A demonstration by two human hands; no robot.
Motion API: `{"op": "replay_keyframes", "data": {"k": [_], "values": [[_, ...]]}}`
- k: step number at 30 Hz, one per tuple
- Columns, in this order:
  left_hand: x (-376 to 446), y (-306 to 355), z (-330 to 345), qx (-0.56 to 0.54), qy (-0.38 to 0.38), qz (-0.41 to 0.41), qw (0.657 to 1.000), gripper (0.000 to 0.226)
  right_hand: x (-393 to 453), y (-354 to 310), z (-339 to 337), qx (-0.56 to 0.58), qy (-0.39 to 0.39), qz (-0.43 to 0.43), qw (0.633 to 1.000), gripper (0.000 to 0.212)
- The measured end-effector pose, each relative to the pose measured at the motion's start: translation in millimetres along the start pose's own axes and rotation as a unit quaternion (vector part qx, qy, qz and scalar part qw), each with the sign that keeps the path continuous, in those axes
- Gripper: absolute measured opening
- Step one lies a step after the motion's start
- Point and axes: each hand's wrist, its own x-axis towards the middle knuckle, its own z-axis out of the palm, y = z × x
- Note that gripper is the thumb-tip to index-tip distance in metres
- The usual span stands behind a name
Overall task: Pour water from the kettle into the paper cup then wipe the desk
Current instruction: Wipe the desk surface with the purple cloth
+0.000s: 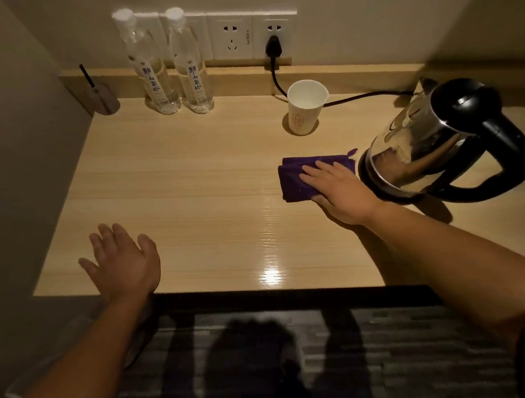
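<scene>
Evidently we are on the wiping step: the kettle [430,145] stands upright at the right edge of the surface [194,203], and the paper cup [306,107] sits upright near the back edge, just beside the power cord [356,96]. Whether water is in the cup we cannot tell. Our right hand [337,188] presses flat on the folded purple cloth [297,178], fingers extended over it rather than clenched, just beside the kettle's base. Our left hand [123,262] rests spread and empty near the front-left corner. Next, we judge, the cloth needs sweeping leftward across the bare middle, with steady downward pressure, steering clear of the cup and the two water bottles [173,66] at the back.
</scene>
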Motion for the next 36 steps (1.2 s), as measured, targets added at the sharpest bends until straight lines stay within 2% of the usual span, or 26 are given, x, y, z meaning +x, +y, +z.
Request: {"op": "replay_keyframes", "data": {"k": [8, 13, 15, 17, 19, 21, 22, 24, 26, 29, 33, 36], "values": [[-1.1, 0.0, -5.7, -0.004, -0.03, 0.008, 1.0, 0.074, -161.2, -44.2, 20.8, 0.04, -0.027, 0.024, 0.999, 0.055], [-2.1, -3.1, -17.8, -0.012, -0.075, 0.025, 0.997, 0.071, -218.4, -68.7, 22.3, 0.053, -0.062, 0.057, 0.995, 0.057], [0.6, -8.1, -28.1, -0.011, -0.112, 0.039, 0.993, 0.07, -231.5, -76.2, 15.1, 0.113, -0.08, 0.083, 0.987, 0.053], [-0.9, -13.5, -41.7, 0.004, -0.144, 0.058, 0.988, 0.068, -239.4, -85.8, 1.4, 0.238, -0.132, 0.135, 0.953, 0.047], [-10.7, -13.6, -55.6, 0.015, -0.155, 0.08, 0.985, 0.066, -239.1, -94.7, -15.0, 0.354, -0.193, 0.168, 0.9, 0.04], [-29.9, -6.6, -67.8, 0.01, -0.161, 0.121, 0.979, 0.064, -228.9, -105.0, -29.3, 0.419, -0.227, 0.16, 0.865, 0.038], [-41.9, -1.2, -73.4, 0.0, -0.171, 0.15, 0.974, 0.064, -219.4, -111.4, -35.8, 0.422, -0.24, 0.139, 0.863, 0.033], [-66.0, 12.2, -83.9, -0.025, -0.208, 0.214, 0.954, 0.063, -195.3, -127.8, -46.7, 0.398, -0.263, 0.092, 0.874, 0.022], [-86.2, 24.4, -98.8, -0.068, -0.246, 0.266, 0.93, 0.062, -165.5, -146.5, -58.7, 0.367, -0.269, 0.047, 0.889, 0.021], [-106.6, 33.7, -128.3, -0.15, -0.297, 0.296, 0.895, 0.067, -117.8, -173.0, -82.0, 0.305, -0.231, -0.016, 0.924, 0.025], [-109.5, 31.3, -163.6, -0.135, -0.281, 0.32, 0.895, 0.088, -63.9, -201.3, -107.7, 0.227, -0.168, -0.057, 0.958, 0.034], [-96.1, 24.1, -175.5, -0.107, -0.238, 0.35, 0.9, 0.083, -32.7, -219.0, -120.0, 0.167, -0.149, -0.081, 0.971, 0.036]]}}
